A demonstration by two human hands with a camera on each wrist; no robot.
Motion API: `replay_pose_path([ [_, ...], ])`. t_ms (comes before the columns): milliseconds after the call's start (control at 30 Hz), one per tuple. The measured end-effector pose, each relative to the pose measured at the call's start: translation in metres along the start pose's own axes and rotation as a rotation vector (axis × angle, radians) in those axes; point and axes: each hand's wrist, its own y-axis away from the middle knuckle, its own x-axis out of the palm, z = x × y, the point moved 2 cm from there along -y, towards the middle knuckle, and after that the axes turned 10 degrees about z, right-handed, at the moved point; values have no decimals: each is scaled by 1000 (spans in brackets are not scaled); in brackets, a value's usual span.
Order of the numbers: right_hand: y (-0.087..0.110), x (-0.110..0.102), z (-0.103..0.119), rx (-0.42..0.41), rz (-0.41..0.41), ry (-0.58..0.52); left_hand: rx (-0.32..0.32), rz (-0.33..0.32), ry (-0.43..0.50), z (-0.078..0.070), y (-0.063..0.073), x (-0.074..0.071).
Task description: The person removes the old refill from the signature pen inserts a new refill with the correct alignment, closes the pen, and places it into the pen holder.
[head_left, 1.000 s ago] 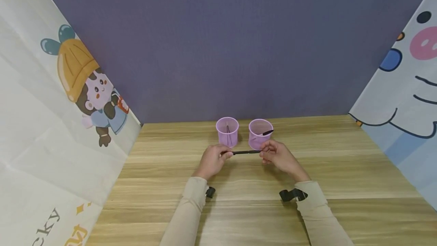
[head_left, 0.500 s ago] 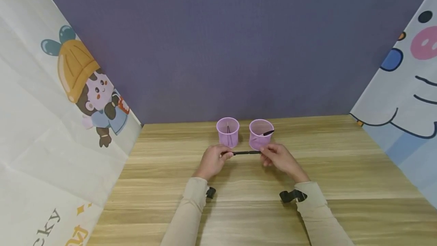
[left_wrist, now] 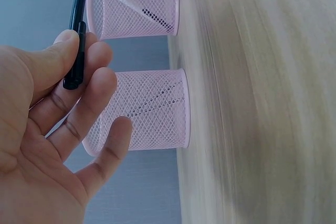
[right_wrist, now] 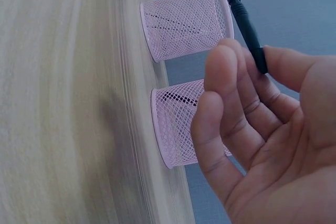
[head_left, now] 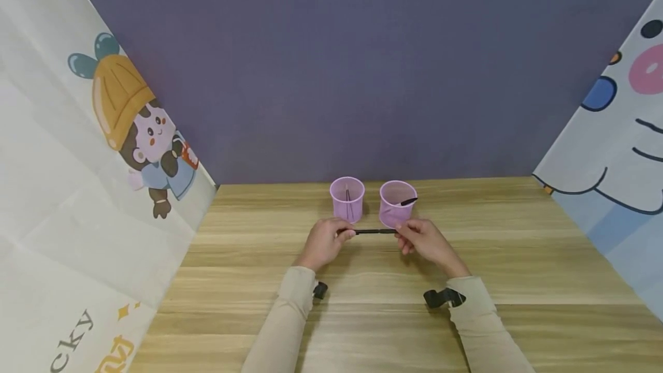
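Observation:
A black pen (head_left: 374,231) is held level between both hands, just in front of two pink mesh pen holders. My left hand (head_left: 323,243) pinches its clip end between thumb and fingers. In the left wrist view, the pen's clip (left_wrist: 82,35) lies by the thumb, and the other fingers are spread loosely. My right hand (head_left: 426,244) pinches the opposite end; the right wrist view shows the thumb against the tip of the pen (right_wrist: 247,22). Two thin dark sticks stand in the left holder (head_left: 338,210). A pen with a black end (head_left: 409,201) leans in the right holder (head_left: 387,214).
The pen holders stand side by side near the back of the wooden table (head_left: 378,327), before a dark purple-grey panel (head_left: 362,73). White panels with cartoon prints flank the table at left (head_left: 46,148) and right (head_left: 621,148). Black straps sit at both wrists.
The right hand's thumb and fingers have shifted on the pen's end, now lying flatter over it. The left hand and the pen have hardly moved. The head view has shifted slightly.

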Motion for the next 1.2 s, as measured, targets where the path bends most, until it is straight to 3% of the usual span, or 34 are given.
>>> replay_pose_path([
  [1200,1,-1,5,-55,-17,-1,-28,21,5,-3,1,-2],
])
